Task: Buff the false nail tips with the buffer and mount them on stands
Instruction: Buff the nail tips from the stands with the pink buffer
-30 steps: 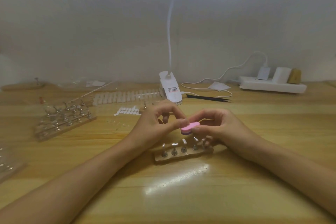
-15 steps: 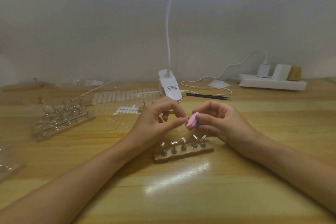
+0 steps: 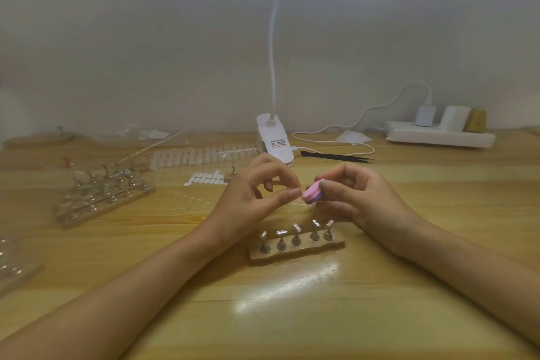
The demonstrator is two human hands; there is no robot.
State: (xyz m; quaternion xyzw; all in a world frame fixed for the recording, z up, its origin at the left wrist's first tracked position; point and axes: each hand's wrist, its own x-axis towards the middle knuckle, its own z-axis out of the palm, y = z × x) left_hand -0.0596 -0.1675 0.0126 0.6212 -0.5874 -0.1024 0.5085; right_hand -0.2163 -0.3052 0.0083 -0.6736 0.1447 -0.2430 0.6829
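Right hand (image 3: 362,197) pinches pink buffer (image 3: 311,195). Left hand (image 3: 251,194) thumb, forefinger pinched beside buffer; held item indiscernible. Stand rack (image 3: 296,248) near hands.

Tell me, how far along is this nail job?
Early, it seems. Done: nothing clear; the five pegs of the front stand look bare. In hand: the right hand holds the pink buffer; the left hand pinches at its edge, likely a tip, too small to see. Left: the strip of tips behind lies unmounted.

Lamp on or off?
On. The lamp head at the top edge glows white, with glare on the table.
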